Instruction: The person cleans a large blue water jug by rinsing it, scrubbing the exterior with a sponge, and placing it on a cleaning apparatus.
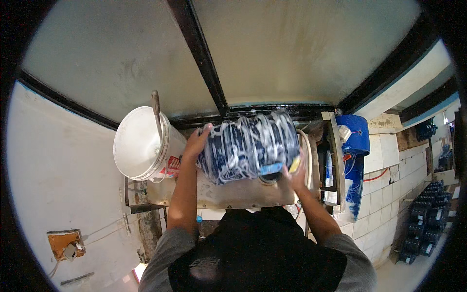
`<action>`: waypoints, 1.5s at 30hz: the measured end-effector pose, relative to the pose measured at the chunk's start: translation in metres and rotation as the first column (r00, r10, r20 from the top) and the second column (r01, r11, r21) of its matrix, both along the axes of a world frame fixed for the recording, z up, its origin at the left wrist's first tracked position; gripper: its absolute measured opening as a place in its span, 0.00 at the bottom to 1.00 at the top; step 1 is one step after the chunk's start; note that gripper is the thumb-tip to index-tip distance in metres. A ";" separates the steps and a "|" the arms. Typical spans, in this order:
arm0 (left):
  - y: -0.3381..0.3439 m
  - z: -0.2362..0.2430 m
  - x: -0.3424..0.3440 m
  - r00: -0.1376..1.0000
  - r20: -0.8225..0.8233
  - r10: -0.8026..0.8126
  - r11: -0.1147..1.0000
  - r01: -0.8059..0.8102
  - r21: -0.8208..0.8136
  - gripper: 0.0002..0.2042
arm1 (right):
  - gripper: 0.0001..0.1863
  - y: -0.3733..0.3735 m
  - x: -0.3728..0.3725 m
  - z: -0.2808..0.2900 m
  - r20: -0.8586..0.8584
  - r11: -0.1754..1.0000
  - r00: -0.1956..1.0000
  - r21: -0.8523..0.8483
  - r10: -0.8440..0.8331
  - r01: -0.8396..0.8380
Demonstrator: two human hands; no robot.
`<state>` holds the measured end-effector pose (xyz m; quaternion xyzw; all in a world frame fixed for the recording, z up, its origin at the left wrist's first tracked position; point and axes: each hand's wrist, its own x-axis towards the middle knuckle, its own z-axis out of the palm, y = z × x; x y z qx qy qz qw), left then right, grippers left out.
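Note:
A dark blue ribbed cylinder (pixel 243 141), streaked all over with white suds, lies on its side between my hands above a metal work surface. My left hand (pixel 196 142) is closed against its left end, fingers over the upper edge. At the lower right end, my right hand (pixel 296 177) grips it, thumb up. Beside that thumb show a blue patch (pixel 271 169) and a small yellow piece (pixel 294 165); blur hides whether these are labels or something held. A dark round opening (pixel 270 178) shows in the surface beneath the cylinder.
On the left stands a white bucket (pixel 141 146) with a long-handled tool (pixel 156 109) in it. The metal surface (pixel 219 194) lies in front of me. A pale hose (pixel 307 151) curves at right, near a blue barrel (pixel 353 134). Several dark cylinders (pixel 423 224) are stacked far right.

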<state>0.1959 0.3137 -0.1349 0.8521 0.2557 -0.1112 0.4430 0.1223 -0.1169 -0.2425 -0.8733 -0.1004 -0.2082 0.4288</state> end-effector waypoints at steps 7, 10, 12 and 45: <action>-0.032 -0.008 -0.030 0.963 0.264 -0.060 0.896 -0.065 0.439 0.37 | 0.27 0.064 0.053 0.126 0.000 0.824 0.992 -0.557 0.125 -0.104; -0.041 0.011 -0.029 0.971 0.236 -0.031 0.915 -0.067 0.398 0.32 | 0.24 0.103 0.156 0.155 -0.381 0.601 0.922 -0.755 -0.075 -0.263; -0.050 0.013 -0.029 0.970 0.243 -0.005 0.929 -0.085 0.361 0.32 | 0.24 0.123 0.203 0.151 -0.760 0.618 0.594 -0.606 -0.264 -0.501; -0.038 0.013 -0.024 0.979 0.197 0.058 0.961 -0.108 0.254 0.30 | 0.25 0.243 0.042 0.141 -0.057 0.869 0.966 -0.425 0.252 -0.252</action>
